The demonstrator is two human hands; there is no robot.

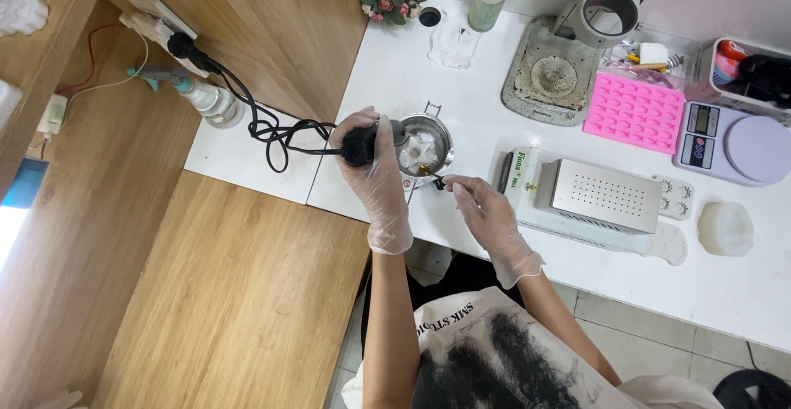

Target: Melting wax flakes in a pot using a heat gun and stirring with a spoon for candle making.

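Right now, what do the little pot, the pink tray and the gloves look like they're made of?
The pot looks like polished metal: silvery, shiny rim. The pink tray seems to be matte silicone, with rows of small moulded cavities. The gloves on the left hand and right hand look like thin translucent plastic, wrinkled.

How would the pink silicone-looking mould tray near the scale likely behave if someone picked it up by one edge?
The pink mould tray looks thin and rubbery, so it would probably droop rather than stay flat. With its many small cavities seemingly empty, it is likely light. Lying flat on the white table, it should slide, not roll or tip, when pushed.
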